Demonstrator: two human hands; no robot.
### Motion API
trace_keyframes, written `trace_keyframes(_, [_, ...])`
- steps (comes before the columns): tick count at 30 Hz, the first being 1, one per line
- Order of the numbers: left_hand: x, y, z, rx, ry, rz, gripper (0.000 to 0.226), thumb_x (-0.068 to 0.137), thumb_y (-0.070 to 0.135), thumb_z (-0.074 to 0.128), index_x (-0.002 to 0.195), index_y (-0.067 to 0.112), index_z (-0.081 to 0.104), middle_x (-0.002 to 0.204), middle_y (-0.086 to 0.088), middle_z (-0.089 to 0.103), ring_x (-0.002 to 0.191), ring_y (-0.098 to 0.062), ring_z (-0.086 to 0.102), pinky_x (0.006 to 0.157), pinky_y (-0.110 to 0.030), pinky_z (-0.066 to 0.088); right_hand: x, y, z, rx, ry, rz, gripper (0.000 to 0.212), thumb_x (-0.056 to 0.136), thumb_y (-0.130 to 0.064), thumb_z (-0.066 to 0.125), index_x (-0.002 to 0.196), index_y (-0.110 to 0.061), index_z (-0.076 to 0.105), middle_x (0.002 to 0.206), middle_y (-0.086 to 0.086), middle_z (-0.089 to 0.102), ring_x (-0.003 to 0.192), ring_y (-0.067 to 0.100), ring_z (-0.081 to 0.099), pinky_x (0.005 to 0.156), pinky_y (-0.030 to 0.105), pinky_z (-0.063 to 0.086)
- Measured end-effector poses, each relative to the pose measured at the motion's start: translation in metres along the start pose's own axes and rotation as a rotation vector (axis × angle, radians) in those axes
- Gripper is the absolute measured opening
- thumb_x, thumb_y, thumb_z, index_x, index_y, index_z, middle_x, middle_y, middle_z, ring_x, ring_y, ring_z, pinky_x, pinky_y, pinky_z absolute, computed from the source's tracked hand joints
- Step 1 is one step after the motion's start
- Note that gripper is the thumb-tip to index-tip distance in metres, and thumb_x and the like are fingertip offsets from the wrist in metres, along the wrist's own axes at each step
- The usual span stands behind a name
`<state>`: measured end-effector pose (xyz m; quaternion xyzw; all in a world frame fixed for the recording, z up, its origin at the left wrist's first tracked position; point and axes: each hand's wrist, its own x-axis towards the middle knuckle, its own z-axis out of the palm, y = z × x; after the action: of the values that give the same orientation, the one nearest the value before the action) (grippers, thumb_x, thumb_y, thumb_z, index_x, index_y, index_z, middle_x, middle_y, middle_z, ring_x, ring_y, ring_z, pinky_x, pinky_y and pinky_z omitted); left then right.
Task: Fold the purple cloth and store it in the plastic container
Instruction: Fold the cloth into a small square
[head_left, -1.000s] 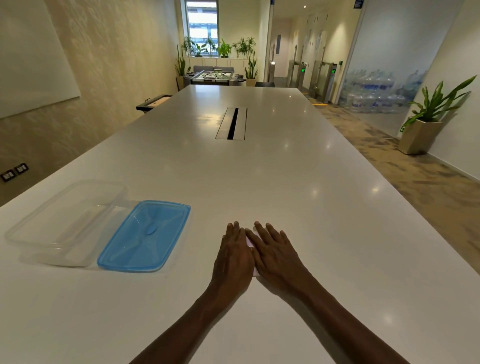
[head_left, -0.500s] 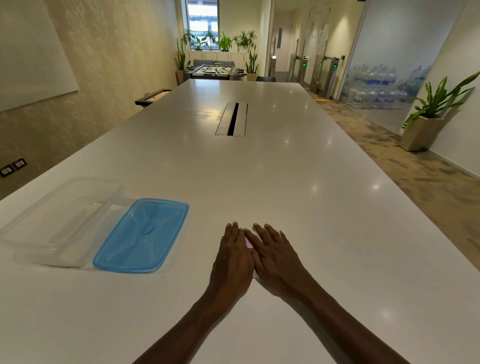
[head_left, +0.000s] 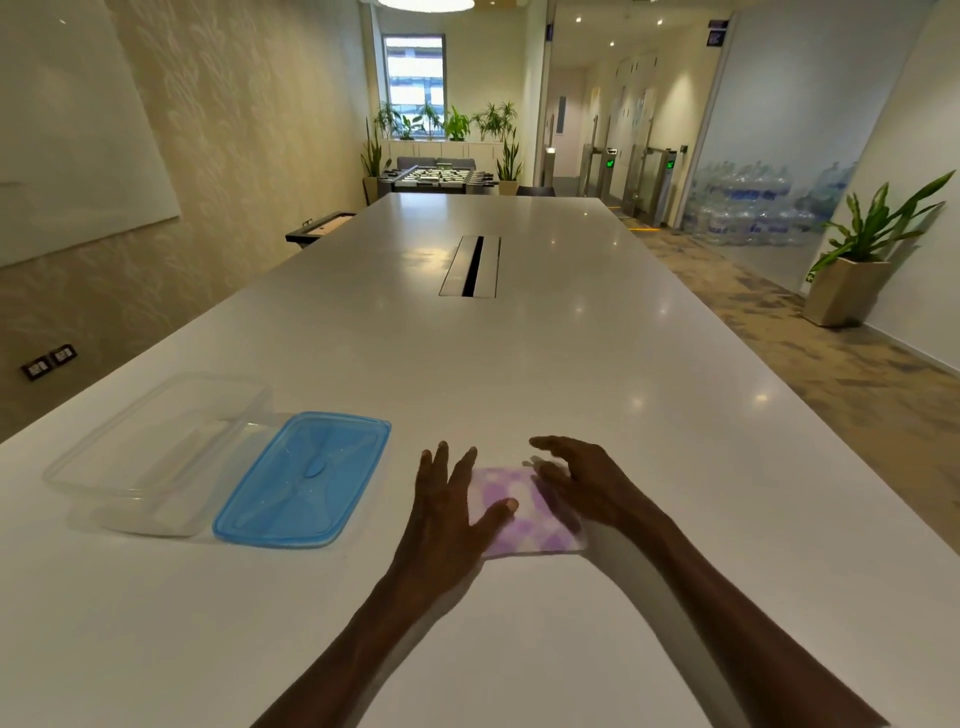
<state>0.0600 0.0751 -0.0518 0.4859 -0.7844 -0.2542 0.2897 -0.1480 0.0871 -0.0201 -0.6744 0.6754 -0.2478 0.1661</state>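
The purple cloth (head_left: 524, 512) lies folded on the table (head_left: 571, 364) near its front edge. The left hand (head_left: 447, 506) rests flat and open on its left side, thumb pressing it. The right hand (head_left: 584, 480) is spread open over the cloth's right side, blurred, gripping nothing. The empty plastic container (head_left: 156, 452) stands by the left edge.

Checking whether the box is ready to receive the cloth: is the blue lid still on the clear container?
No, the blue lid lies flat on the table beside the open clear container.
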Motion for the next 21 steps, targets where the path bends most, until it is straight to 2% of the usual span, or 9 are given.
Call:
trace_keyframes(2, [-0.002,-0.002,-0.013,0.032,-0.095,-0.024,0.120,0.050,0.093,0.047,0.150,0.032,0.020,0.163,-0.003,0.001,0.150,-0.023,-0.006,0.119,-0.044,0.011,-0.002,0.003,-0.006,0.032,-0.036,0.039,0.031,0.094,-0.022,0.060,0.124,-0.014,0.066,0.124,0.002,0.068,0.111,0.017,0.063,0.095,0.023,0.046])
trace_keyframes(5, [-0.001,-0.009,-0.025,0.108,-0.211,-0.039,0.132,0.040,0.080,0.066,0.151,0.033,0.013,0.162,-0.007,-0.010,0.149,-0.028,-0.009,0.118,-0.048,0.013,-0.008,0.008,-0.005,0.014,-0.021,0.045,0.023,0.090,-0.020,0.065,0.110,-0.013,0.074,0.111,0.003,0.074,0.102,0.017,0.066,0.090,0.029,0.050])
trace_keyframes(7, [0.003,-0.010,-0.031,0.115,-0.181,-0.051,0.134,0.038,0.076,0.068,0.151,0.029,0.016,0.162,-0.010,-0.006,0.148,-0.028,-0.007,0.118,-0.044,0.015,-0.015,0.009,-0.005,0.037,0.010,0.076,0.019,0.088,-0.020,0.067,0.103,-0.012,0.075,0.102,0.003,0.075,0.095,0.018,0.067,0.084,0.029,0.050])
trace_keyframes(10, [0.012,-0.010,-0.032,0.131,-0.021,-0.090,0.106,0.061,0.046,0.084,0.148,0.017,0.029,0.159,-0.013,0.015,0.146,-0.027,0.010,0.113,-0.032,0.019,-0.030,0.006,-0.001,0.048,0.086,0.143,0.014,0.086,-0.019,0.067,0.091,-0.010,0.076,0.088,0.004,0.075,0.082,0.018,0.067,0.073,0.029,0.048])
trace_keyframes(13, [0.022,-0.014,-0.026,0.143,0.149,-0.161,0.076,0.072,0.035,0.080,0.136,0.012,0.046,0.138,-0.012,0.049,0.129,-0.028,0.046,0.103,-0.034,0.037,-0.046,-0.002,0.009,0.087,0.188,0.223,0.012,0.083,-0.020,0.068,0.085,-0.010,0.074,0.081,0.004,0.072,0.077,0.018,0.064,0.070,0.031,0.049])
trace_keyframes(15, [0.026,-0.011,-0.020,0.099,0.179,-0.229,0.057,0.079,0.031,0.074,0.127,0.011,0.053,0.120,-0.010,0.063,0.112,-0.027,0.060,0.091,-0.034,0.048,-0.053,-0.008,0.019,0.112,0.220,0.265,0.016,0.082,-0.023,0.069,0.090,-0.010,0.073,0.078,0.001,0.067,0.075,0.016,0.062,0.070,0.029,0.049])
trace_keyframes(17, [0.028,-0.005,-0.016,0.056,0.197,-0.307,0.039,0.086,0.024,0.065,0.122,0.010,0.057,0.111,-0.010,0.070,0.105,-0.027,0.064,0.079,-0.028,0.043,-0.055,-0.015,0.028,0.146,0.203,0.300,0.022,0.079,-0.026,0.069,0.093,-0.009,0.073,0.077,0.001,0.068,0.073,0.017,0.064,0.070,0.029,0.053])
trace_keyframes(19, [0.027,0.000,-0.013,0.012,0.212,-0.356,0.032,0.090,0.021,0.056,0.119,0.010,0.060,0.113,-0.013,0.070,0.107,-0.029,0.063,0.078,-0.026,0.038,-0.056,-0.020,0.033,0.193,0.187,0.348,0.029,0.078,-0.031,0.067,0.096,-0.010,0.072,0.084,0.005,0.074,0.078,0.021,0.069,0.073,0.031,0.056])
trace_keyframes(21, [0.022,0.004,-0.011,0.023,0.213,-0.352,0.028,0.092,0.021,0.050,0.114,0.008,0.063,0.110,-0.014,0.069,0.106,-0.032,0.063,0.078,-0.026,0.040,-0.054,-0.021,0.033,0.181,0.206,0.389,0.034,0.081,-0.033,0.065,0.104,-0.008,0.070,0.097,0.008,0.074,0.092,0.025,0.068,0.075,0.028,0.051])
